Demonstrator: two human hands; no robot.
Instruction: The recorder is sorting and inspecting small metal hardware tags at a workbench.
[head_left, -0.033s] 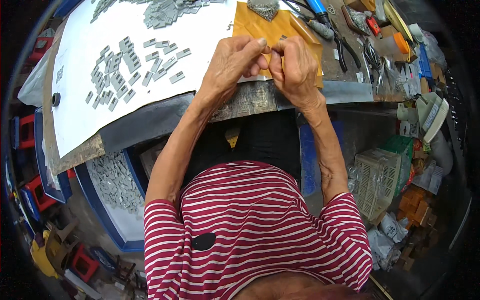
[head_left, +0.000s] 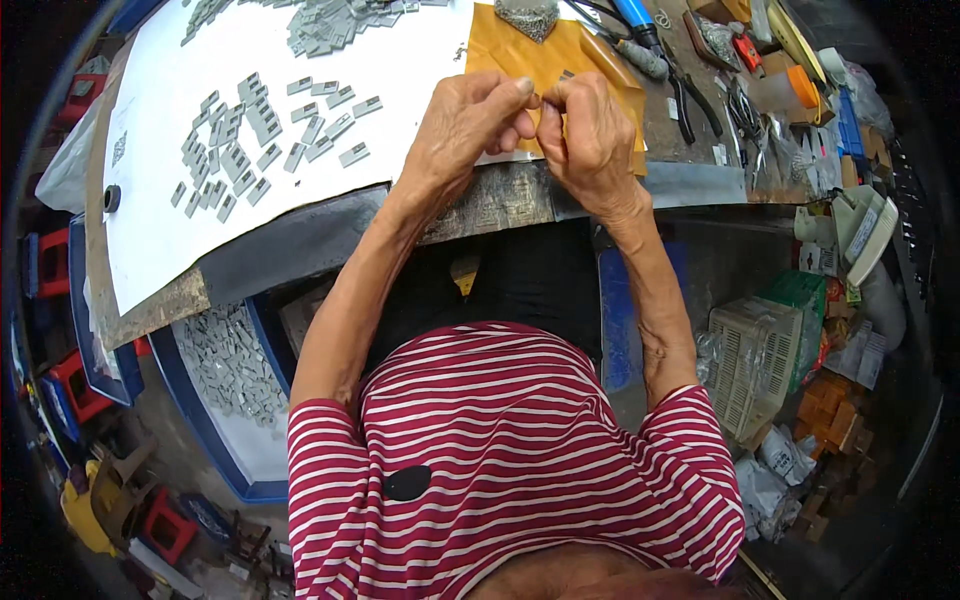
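My left hand [head_left: 468, 122] and my right hand [head_left: 592, 128] meet above the table's near edge, over a yellow-orange sheet [head_left: 497, 45]. Both are closed in a pinch, fingertips almost touching. Whatever they grip is too small or hidden to make out. Small metal bits lie in a clear bag [head_left: 530, 20] beyond them. To the left, several small grey rectangular pieces [head_left: 240, 125], each with a dark mark, are spread on a white sheet [head_left: 400, 60]. A denser heap of the same grey pieces [head_left: 335, 25] sits at the far side.
Right of the sheet lie black-handled pliers [head_left: 692, 105] and a blue tool [head_left: 635, 15]. Cluttered containers and an orange-lidded cup [head_left: 785, 90] stand farther right. Below the table at left is a blue-rimmed tray [head_left: 225, 370] of grey pieces. A black ring [head_left: 112, 198] rests at the left edge.
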